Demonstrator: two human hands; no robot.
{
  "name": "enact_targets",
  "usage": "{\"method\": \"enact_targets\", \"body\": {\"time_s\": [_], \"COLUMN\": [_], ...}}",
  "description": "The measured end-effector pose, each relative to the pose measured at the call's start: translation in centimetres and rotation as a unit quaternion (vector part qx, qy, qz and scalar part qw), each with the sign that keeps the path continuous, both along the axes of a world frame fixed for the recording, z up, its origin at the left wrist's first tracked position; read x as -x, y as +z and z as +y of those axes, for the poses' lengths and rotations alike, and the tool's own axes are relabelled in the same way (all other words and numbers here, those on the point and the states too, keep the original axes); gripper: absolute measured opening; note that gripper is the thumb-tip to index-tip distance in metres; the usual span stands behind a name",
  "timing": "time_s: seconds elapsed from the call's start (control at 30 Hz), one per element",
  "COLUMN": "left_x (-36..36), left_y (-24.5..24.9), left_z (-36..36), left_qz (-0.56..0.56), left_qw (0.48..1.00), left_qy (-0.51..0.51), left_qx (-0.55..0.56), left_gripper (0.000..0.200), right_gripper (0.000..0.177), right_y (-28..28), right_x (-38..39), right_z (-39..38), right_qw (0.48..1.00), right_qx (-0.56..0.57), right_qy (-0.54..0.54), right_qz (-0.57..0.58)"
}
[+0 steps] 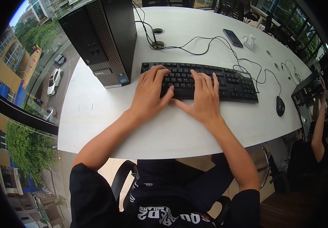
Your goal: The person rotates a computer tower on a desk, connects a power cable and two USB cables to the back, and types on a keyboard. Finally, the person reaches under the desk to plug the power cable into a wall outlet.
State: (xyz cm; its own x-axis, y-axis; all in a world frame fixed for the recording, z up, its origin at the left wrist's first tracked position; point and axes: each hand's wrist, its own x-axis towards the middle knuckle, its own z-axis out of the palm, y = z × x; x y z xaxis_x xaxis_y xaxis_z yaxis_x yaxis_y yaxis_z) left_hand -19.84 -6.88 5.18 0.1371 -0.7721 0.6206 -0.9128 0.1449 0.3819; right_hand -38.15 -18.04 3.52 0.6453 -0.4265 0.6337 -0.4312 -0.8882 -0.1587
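A black keyboard (240,89) lies on the white table (164,133). My left hand (151,91) rests over its left part, fingers spread and curved on the keys, the thumb near the front edge. Over the middle of the keys is my right hand (204,95), its fingers apart and its thumb pointing left at the keyboard's front edge. The two thumbs are close to each other. Neither hand holds anything.
A black Dell computer tower (114,45) stands left of the keyboard. To the right lies a black mouse (280,106). Behind are a phone (233,38), a crumpled white item (249,41) and loose cables. A person (318,140) is at the far right.
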Motion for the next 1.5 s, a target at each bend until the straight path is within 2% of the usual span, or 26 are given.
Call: {"method": "enact_targets", "body": {"time_s": [0.17,0.27,0.37,0.47,0.57,0.67,0.77,0.87,0.97,1.07,1.17,1.27,1.37,1.47,1.5], "left_x": [-0.9,-1.2,-1.3,-1.1,-0.8,-0.8,-0.8,-0.7,-0.5,-0.1,-0.6,-0.8,-0.5,-0.5,-0.5], "left_y": [0.4,0.4,-0.1,-0.4,-0.2,-0.1,-0.2,-0.6,-0.6,-0.1,-0.2,-0.3,-0.3,-0.7,-0.8], "left_z": [0.0,-0.1,-0.2,-0.2,0.0,0.0,0.0,-0.2,0.0,0.1,-0.1,-0.1,0.0,-0.1,-0.1], "left_qz": [0.003,0.0,-0.011,-0.021,-0.028,-0.025,-0.04,-0.057,-0.018,-0.001,-0.015,-0.038,-0.059,-0.06,-0.059], "left_qw": [1.0,1.0,1.0,0.999,0.999,0.999,0.999,0.998,1.0,1.0,1.0,0.999,0.998,0.998,0.998], "left_qy": [0.008,0.014,-0.01,-0.036,-0.037,-0.033,-0.02,-0.007,-0.011,-0.005,-0.011,-0.017,-0.018,-0.017,-0.017], "left_qx": [0.018,0.028,0.02,0.0,-0.02,-0.021,-0.007,0.012,-0.002,-0.016,-0.022,-0.018,-0.021,-0.021,-0.018], "left_gripper": [0.046,0.047,0.046,0.044,0.043,0.043,0.043,0.044,0.045,0.045,0.045,0.045,0.046,0.047,0.047], "right_gripper": [0.109,0.106,0.101,0.096,0.095,0.085,0.08,0.074,0.081,0.077,0.081,0.075,0.079,0.073,0.074], "right_y": [0.0,0.2,0.0,-0.6,0.1,-0.3,0.1,0.0,0.0,-0.3,0.1,-0.1,0.0,-0.1,0.0], "right_x": [-0.1,-0.2,-0.2,0.0,0.0,-0.1,0.0,-0.1,0.1,0.0,0.1,0.1,0.1,0.0,0.0], "right_z": [0.3,0.3,0.1,-0.2,0.2,0.0,0.2,0.2,0.2,0.0,0.3,0.2,0.2,0.2,0.2], "right_qw": [0.999,1.0,1.0,0.999,0.999,0.999,0.999,0.999,0.999,1.0,0.999,0.999,1.0,0.999,1.0], "right_qx": [-0.037,0.022,0.021,-0.035,0.044,-0.035,0.033,-0.034,0.037,-0.019,0.037,-0.032,0.026,-0.026,-0.007], "right_qy": [-0.009,-0.011,-0.003,0.013,-0.01,0.001,-0.01,-0.014,-0.017,-0.012,-0.014,-0.006,-0.012,-0.009,-0.012], "right_qz": [0.002,-0.015,-0.023,0.007,0.003,0.007,-0.008,0.022,-0.009,0.014,-0.012,0.015,-0.007,0.018,0.012]}}
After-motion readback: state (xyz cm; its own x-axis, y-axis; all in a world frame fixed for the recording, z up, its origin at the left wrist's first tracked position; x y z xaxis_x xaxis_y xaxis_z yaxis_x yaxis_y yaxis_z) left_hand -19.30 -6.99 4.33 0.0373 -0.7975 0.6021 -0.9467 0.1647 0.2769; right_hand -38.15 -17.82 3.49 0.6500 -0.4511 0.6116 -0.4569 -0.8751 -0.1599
